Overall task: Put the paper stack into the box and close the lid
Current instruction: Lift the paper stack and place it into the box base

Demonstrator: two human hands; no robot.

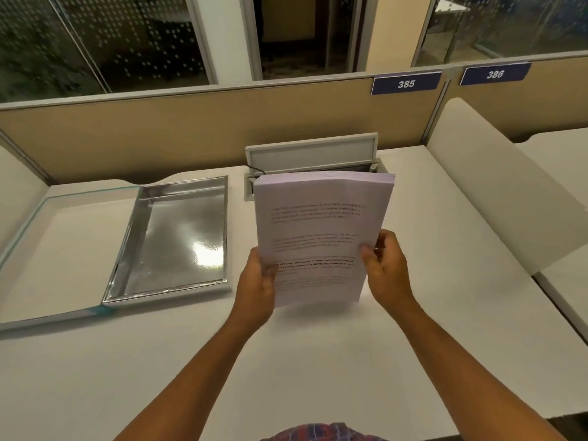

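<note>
paper stack (pixel 318 230) upright, clamped between left hand (pixel 259 289), right hand (pixel 386 268); box (pixel 133 249) open.

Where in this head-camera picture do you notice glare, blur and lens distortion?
Head view: glare on the box floor; the paper stack text is blurred in the left hand and right hand; the partition top bows from wide-angle distortion.

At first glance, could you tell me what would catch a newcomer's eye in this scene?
The paper stack stands out, held upright above the middle of the white desk by the left hand and right hand at its lower edges. To its left lies the open box, its shiny silver tray empty, with the lid folded flat further left.
</note>
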